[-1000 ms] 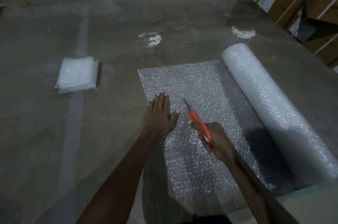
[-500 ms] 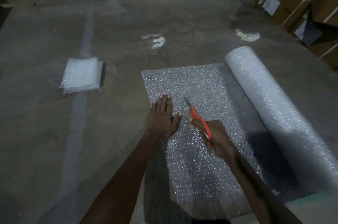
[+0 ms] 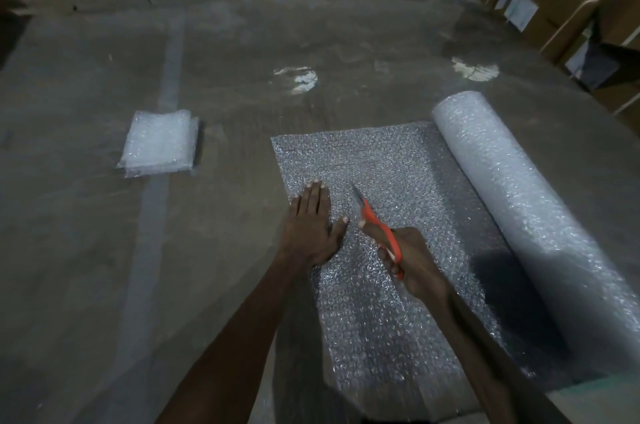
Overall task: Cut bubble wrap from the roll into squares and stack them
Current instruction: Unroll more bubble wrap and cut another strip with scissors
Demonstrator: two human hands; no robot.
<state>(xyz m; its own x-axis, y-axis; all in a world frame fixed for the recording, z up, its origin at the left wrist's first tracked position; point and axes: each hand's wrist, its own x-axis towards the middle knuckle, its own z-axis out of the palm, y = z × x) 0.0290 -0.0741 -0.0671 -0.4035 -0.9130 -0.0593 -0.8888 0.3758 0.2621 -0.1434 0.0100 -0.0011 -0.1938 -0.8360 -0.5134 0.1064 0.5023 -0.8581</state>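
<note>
Both hands are engaged on the unrolled sheet (image 3: 391,174), which is spread flat on the table (image 3: 86,250) just left of the roll (image 3: 519,195); a strip is judged to be in the middle of being cut from it. Well left of the roll, the stack (image 3: 159,143) of finished squares is seen. The sheet is pressed down by the left hand (image 3: 310,226), fingers straight and flat. The orange scissors (image 3: 377,227) are gripped by the right hand (image 3: 412,260), blades pointed away. Further snips along the same line are probably called for.
</note>
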